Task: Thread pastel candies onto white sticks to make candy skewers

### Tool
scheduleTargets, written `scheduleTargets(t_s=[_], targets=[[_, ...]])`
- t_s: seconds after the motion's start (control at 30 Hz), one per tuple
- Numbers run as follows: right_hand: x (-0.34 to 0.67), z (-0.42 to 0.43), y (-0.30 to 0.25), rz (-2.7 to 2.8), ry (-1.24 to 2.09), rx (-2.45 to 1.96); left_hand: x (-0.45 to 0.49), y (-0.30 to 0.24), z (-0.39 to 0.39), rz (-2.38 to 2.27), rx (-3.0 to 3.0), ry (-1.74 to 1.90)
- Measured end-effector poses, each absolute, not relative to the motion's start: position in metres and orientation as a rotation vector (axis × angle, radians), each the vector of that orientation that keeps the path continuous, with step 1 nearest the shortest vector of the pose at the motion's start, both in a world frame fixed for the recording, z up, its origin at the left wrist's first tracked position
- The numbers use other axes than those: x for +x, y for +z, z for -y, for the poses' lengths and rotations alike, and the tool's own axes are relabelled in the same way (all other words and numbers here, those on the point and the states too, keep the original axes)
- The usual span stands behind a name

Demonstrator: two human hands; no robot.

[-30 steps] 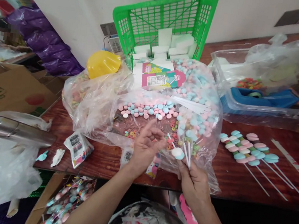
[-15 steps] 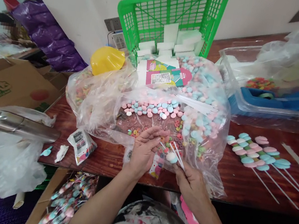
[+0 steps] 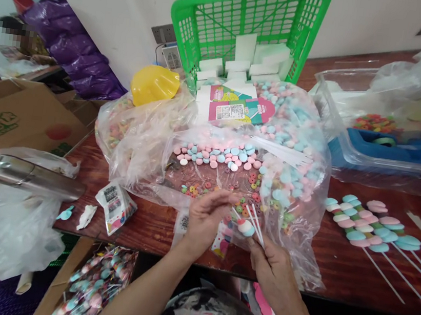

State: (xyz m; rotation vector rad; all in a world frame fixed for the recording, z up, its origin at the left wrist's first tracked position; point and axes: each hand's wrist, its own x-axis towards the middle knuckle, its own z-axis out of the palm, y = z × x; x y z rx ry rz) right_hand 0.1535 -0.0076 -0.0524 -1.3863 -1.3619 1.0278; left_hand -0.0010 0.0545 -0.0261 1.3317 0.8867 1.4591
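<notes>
My right hand (image 3: pixel 272 264) grips a bunch of thin white sticks (image 3: pixel 256 224); one stick carries a pink, white and blue candy piece (image 3: pixel 246 227). My left hand (image 3: pixel 205 216) pinches something small at the tip of that stick, just left of the candy; what it pinches is too small to tell. Both hands hover over an open clear plastic bag (image 3: pixel 232 170) spread on the wooden table (image 3: pixel 335 267), with loose pink and blue candies (image 3: pixel 214 155) and small coloured candy rings (image 3: pixel 246 183) on it.
Several finished candy skewers (image 3: pixel 368 227) lie at the right. A green basket (image 3: pixel 246 33) with white blocks stands behind, beside a yellow bowl (image 3: pixel 154 84). A clear tub (image 3: pixel 386 144) holds a blue tape dispenser. A steel cylinder (image 3: pixel 25 177), cardboard boxes and a box of wrapped skewers (image 3: pixel 95 282) are left.
The view has shifted slightly. My left hand has come in to the tip of the stick, and the right hand has tilted the sticks more upright with the candy on one.
</notes>
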Motion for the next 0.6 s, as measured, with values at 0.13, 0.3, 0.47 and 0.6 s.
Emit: scheduleTargets(t_s=[0.13,0.3,0.47,0.6], targets=[[0.153,0.008,-0.060,1.417,1.110,-1.386,-0.004,-0.025,-0.054,-0.754,2.175,1.365],[0.150,0.010,-0.066,1.296,1.152,-1.329,0.001,-0.032,-0.058,-0.789,2.337,1.465],[0.150,0.007,-0.076,1.133,1.192,-1.328,0.013,-0.041,-0.048,-0.933,2.039,1.333],[0.153,0.002,-0.075,1.053,1.142,-1.347,0.018,-0.030,-0.057,-0.817,1.952,1.274]])
